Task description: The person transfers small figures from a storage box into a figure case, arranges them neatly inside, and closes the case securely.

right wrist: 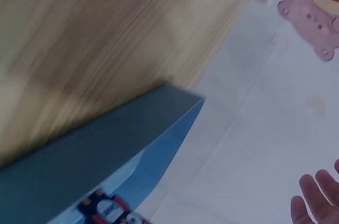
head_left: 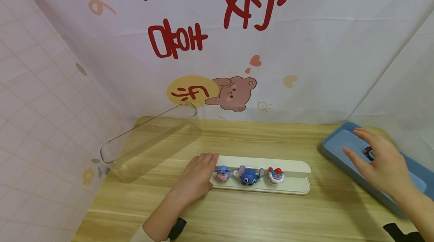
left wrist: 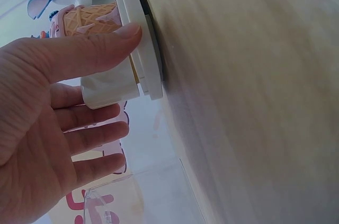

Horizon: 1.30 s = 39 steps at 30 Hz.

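My left hand (head_left: 198, 174) holds the left end of a long white stepped display base (head_left: 291, 185). In the left wrist view its thumb (left wrist: 100, 49) lies on the front edge, with the other fingers round the back. Three small figurines stand in a row on the base: a blue one with sunglasses and an ice-cream cone (head_left: 223, 173), a big-eared blue one (head_left: 249, 176) and a white one with a red top (head_left: 276, 175). Over the blue tray (head_left: 333, 144) hovers my right hand (head_left: 386, 163), thumb and fingers spread apart. A dark figurine (right wrist: 111, 211) lies in that tray, partly hidden by the hand in the head view.
A clear plastic cover (head_left: 152, 147) stands on the wooden table (head_left: 257, 215) at the back left. Behind the table hangs a white printed cloth (head_left: 315, 46) with a bear and red lettering. The tray's raised walls edge the right side.
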Each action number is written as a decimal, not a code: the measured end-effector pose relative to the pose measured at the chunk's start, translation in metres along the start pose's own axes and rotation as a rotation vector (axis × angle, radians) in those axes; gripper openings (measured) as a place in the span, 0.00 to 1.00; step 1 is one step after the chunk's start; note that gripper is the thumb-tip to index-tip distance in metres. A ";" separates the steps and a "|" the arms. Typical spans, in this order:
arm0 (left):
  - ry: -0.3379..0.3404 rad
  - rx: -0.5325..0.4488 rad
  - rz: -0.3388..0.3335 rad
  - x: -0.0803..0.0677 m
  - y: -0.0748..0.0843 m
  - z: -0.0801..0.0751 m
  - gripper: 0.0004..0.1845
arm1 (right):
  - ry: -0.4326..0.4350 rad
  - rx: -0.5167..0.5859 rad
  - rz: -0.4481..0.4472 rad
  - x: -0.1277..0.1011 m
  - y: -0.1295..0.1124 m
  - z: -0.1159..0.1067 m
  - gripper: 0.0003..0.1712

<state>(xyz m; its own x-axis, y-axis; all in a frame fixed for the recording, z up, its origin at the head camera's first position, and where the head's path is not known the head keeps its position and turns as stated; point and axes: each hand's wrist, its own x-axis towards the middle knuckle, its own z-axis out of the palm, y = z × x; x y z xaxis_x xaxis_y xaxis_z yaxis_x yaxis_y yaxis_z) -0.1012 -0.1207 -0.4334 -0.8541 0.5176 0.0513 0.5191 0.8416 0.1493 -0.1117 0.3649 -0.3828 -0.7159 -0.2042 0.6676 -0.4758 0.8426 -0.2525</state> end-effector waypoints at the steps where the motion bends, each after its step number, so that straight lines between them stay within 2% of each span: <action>1: -0.003 -0.006 -0.003 0.000 0.000 0.000 0.50 | -0.004 -0.011 0.006 0.000 0.004 -0.002 0.37; 5: -0.013 -0.020 -0.013 0.000 0.000 -0.001 0.50 | -0.002 -0.047 0.027 -0.001 0.020 -0.009 0.33; 9: -0.014 -0.023 -0.012 0.000 0.001 -0.002 0.50 | -0.048 -0.059 0.090 -0.003 0.036 -0.015 0.34; 16: -0.014 -0.017 -0.013 0.000 0.001 -0.001 0.50 | -0.214 -0.088 0.263 -0.008 0.064 -0.017 0.44; 27: -0.009 -0.012 -0.007 0.000 0.000 0.000 0.51 | -0.476 -0.210 0.418 -0.010 0.103 -0.020 0.55; 33: -0.007 -0.015 -0.004 0.001 -0.001 0.001 0.50 | -0.542 -0.265 0.453 -0.011 0.119 -0.019 0.59; 39: -0.004 -0.018 -0.001 0.001 -0.001 0.001 0.50 | -0.565 -0.281 0.410 -0.015 0.136 -0.015 0.53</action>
<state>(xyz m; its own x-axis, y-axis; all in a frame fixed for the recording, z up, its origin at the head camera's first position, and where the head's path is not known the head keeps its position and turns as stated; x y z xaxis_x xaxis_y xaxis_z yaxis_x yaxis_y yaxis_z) -0.1026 -0.1205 -0.4342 -0.8543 0.5176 0.0473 0.5176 0.8391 0.1673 -0.1575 0.4900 -0.4165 -0.9969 -0.0076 0.0783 -0.0205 0.9862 -0.1645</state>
